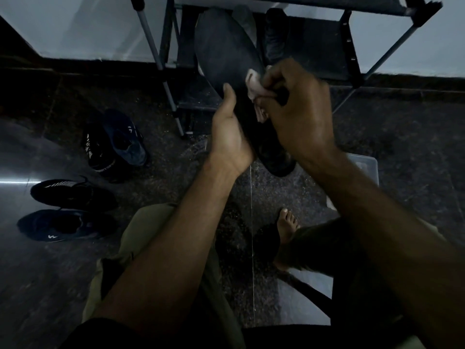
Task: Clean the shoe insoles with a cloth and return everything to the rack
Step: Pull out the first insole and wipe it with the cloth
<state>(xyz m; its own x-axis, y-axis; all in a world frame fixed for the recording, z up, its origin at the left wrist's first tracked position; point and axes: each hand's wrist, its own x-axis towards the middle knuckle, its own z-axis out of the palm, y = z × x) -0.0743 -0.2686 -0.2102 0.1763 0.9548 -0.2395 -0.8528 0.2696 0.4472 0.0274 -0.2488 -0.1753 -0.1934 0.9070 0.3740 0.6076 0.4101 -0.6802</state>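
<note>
Bare floor (63, 285) lies open left of the hands up to four dark shoes (73, 192), the rack (352, 46) standing just beyond, while the left hand (230, 137) curls round one black insole (226, 51) and the right hand (297, 114) pinches one pale cloth (254, 86) against it.

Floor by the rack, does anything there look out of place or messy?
Four dark shoes lie scattered on the floor at left, off the rack, pointing different ways. Pale specks dot the floor near the rack's leg. Otherwise nothing stands out.
</note>
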